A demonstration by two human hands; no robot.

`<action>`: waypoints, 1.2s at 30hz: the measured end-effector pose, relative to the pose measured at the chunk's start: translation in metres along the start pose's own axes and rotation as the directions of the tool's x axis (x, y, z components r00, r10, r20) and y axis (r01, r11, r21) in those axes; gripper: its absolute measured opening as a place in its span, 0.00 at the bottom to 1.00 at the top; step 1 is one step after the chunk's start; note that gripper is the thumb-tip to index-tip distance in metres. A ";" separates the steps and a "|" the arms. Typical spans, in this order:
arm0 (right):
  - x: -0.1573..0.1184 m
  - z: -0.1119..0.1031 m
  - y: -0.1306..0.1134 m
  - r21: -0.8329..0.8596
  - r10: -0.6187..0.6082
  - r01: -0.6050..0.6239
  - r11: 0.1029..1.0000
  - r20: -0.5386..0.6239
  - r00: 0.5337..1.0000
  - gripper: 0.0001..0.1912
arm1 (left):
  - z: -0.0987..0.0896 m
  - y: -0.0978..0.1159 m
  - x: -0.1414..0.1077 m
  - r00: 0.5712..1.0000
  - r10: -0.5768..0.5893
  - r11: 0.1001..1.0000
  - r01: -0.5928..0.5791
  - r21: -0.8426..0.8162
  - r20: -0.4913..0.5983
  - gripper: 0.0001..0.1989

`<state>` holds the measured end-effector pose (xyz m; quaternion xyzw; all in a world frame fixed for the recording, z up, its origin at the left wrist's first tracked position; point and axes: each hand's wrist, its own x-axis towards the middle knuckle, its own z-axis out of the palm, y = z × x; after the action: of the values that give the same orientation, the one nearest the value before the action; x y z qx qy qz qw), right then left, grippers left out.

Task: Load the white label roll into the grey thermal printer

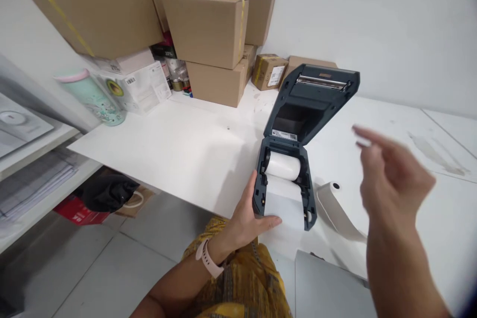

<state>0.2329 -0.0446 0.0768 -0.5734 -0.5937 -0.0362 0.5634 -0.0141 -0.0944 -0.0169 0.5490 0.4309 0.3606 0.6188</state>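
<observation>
A dark label printer stands on the white table with its lid raised. Inside it lies a white paper roll, and its paper strip runs out over the front edge. My left hand grips the printer's front left corner, fingers along the side and thumb over the strip. To the right of the printer, my right hand is in the air, slightly blurred. Its index finger is stretched out, the other fingers are partly curled, and I see nothing in it. Between them rests a partly unwound white roll.
Cardboard boxes are stacked along the wall at the back. A mint green tumbler and a white box stand at the back left. Shelves with papers flank the table on the left. The table's front edge runs close to my lap.
</observation>
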 end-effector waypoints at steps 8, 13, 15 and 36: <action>0.137 0.059 0.016 0.125 0.046 -0.074 0.989 0.215 0.976 0.36 | 0.008 -0.019 0.002 0.995 0.056 0.985 -0.067 -0.158 -0.077 0.63; 0.052 0.037 -0.004 0.009 -0.275 0.275 0.961 0.032 0.961 0.28 | 0.009 -0.023 0.003 0.988 0.092 0.986 -0.108 -0.130 -0.124 0.64; 0.008 0.028 -0.003 -0.020 -0.499 0.499 0.866 -0.058 0.864 0.24 | 0.009 -0.023 0.004 0.985 0.109 0.985 -0.124 -0.118 -0.131 0.64; -0.149 0.048 0.003 0.049 -0.279 0.307 0.951 -0.298 0.913 0.26 | 0.008 0.001 0.021 0.960 0.227 0.970 -0.238 -0.049 -0.163 0.48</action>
<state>0.1613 -0.1061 -0.0479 -0.4392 -0.5858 -0.1751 0.6583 0.0011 -0.0777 -0.0184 0.5445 0.3979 0.4871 0.5549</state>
